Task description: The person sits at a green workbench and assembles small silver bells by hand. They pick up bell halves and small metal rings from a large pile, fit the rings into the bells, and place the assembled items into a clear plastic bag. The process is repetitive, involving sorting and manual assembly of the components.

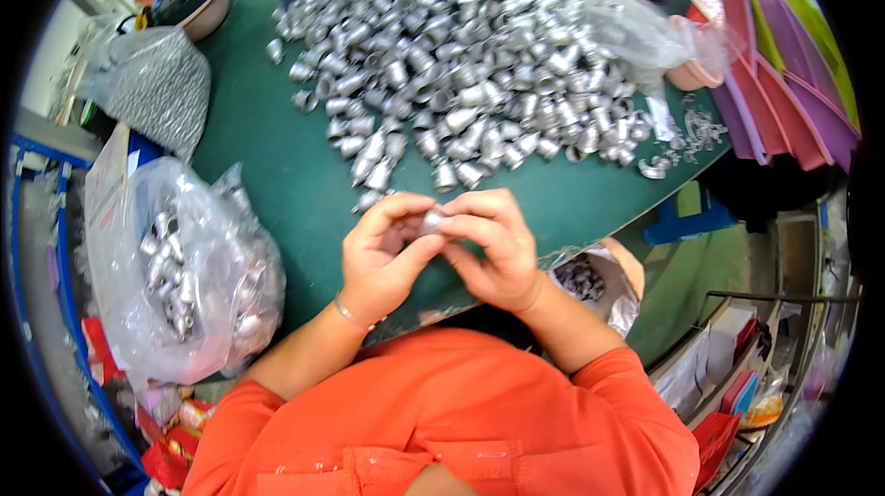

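Observation:
Between my two hands, just above the near edge of the green table, is a small silvery metal fitting. My left hand pinches it from the left with thumb and forefinger. From the other side, the fingertips of my right hand close on the same piece. Fingers cover most of it, so its full shape is hidden. Right beyond my hands spreads a large heap of similar silver metal fittings, short hollow cup-like pieces lying every which way.
At the left stands a clear plastic bag of metal parts, with another full bag behind it. A pink bowl and purple and pink bins are at the right. An open sack of small dark parts sits below the table edge.

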Tool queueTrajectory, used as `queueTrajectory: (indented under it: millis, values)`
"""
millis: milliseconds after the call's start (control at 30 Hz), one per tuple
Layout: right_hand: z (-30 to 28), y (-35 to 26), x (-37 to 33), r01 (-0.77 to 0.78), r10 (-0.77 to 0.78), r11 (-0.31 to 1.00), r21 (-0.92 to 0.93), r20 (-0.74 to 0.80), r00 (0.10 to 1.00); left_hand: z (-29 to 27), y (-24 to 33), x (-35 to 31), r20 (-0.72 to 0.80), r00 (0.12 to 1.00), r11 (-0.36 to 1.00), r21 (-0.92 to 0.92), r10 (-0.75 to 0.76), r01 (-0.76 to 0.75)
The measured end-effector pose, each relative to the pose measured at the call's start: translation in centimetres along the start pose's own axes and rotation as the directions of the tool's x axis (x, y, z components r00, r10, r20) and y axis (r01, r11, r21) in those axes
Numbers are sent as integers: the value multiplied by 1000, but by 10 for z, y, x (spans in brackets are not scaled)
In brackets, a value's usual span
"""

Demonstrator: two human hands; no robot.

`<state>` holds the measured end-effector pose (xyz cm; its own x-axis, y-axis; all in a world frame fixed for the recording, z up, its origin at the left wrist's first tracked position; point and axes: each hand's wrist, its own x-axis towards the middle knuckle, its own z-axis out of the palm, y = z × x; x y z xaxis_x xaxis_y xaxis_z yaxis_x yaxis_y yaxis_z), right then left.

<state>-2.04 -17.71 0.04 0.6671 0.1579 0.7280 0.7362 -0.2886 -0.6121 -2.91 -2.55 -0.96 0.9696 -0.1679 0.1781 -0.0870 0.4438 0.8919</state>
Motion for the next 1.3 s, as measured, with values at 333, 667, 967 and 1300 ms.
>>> queueTrajectory:
  millis: [333,667,967,1300]
  values:
    - [-96,46,103,296,-509,708,-641,-173,843,2,10,3,10,944,811,509,331,-289]
    - [-224,161,123,-90,415,111,-990,-36,909,-17,50,0,51,989,238,968,142,-84]
    - [-160,73,66,140,-108,572,-808,94,990,-23,28,-1,57,998,317,947,20,-61]
    - [-57,57,24,94,134,859,-503,398,907,-3,17,19,9,993,570,818,119,-76]
